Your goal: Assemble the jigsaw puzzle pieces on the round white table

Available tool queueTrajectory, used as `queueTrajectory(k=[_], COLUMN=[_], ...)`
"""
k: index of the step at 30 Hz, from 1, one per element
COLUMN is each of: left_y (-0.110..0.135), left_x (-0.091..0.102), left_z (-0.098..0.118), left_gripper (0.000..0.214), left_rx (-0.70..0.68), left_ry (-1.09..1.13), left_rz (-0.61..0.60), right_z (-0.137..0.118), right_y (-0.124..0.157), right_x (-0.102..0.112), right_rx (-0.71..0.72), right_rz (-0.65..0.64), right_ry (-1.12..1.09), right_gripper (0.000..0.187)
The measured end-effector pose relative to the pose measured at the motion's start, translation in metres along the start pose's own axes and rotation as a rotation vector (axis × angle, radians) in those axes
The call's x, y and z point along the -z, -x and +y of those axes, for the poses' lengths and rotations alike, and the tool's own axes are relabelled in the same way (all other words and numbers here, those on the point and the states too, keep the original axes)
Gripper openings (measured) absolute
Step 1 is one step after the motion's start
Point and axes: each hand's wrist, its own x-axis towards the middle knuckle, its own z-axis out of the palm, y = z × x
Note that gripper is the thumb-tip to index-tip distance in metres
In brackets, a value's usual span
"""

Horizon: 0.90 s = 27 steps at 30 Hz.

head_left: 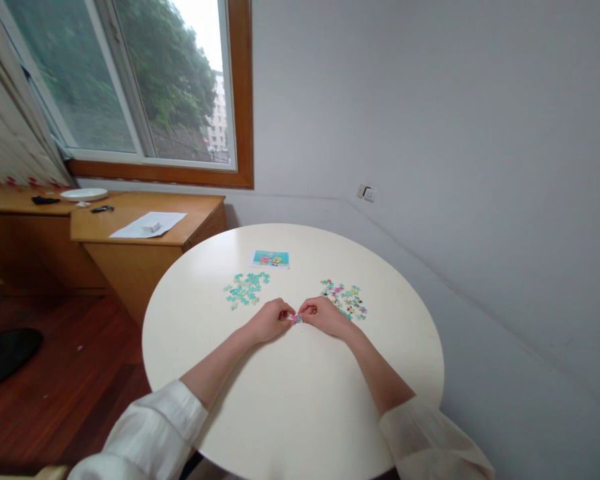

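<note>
Small pink and teal jigsaw puzzle pieces (297, 319) lie between my two hands at the middle of the round white table (290, 407). My left hand (271, 319) pinches them from the left, fingers closed. From the right, my right hand (324, 315) is closed on them with thumb and fingertips. The fingers partly cover the pieces, so how they join cannot be made out. Beyond my left hand is a spread of mostly teal puzzle pieces (247, 289). Mixed-colour pieces (347, 298) lie just past my right hand. A picture card (271, 259) with cartoon figures rests farther back.
A wooden desk (205, 217) stands to the left behind the table, holding a sheet of paper (135, 230), a small white box (151, 227) and a white plate (85, 194). A wall (480, 200) with a socket (367, 193) rises behind and to the right.
</note>
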Motion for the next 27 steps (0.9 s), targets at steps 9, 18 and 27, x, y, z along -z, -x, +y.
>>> queueTrajectory(k=[9,18,27], left_y=[-0.0006,0.0,-0.0001], left_x=[-0.0014,0.0006,0.0015], left_z=[-0.0021,-0.0001,0.0011], left_gripper=[0.02,0.021,0.019], left_rx=[-0.008,-0.008,0.003], left_ry=[-0.013,-0.014,-0.016], left_rz=[0.003,0.002,-0.004], right_z=[-0.0021,-0.002,-0.0001], right_y=[-0.0005,-0.0003,-0.0004], right_x=[0.0,0.0008,0.0002], right_rx=[0.025,0.05,0.055], right_rz=[-0.014,-0.018,-0.002], right_ry=[0.075,0.145,0.211], right_gripper=[0.013,0.013,0.012])
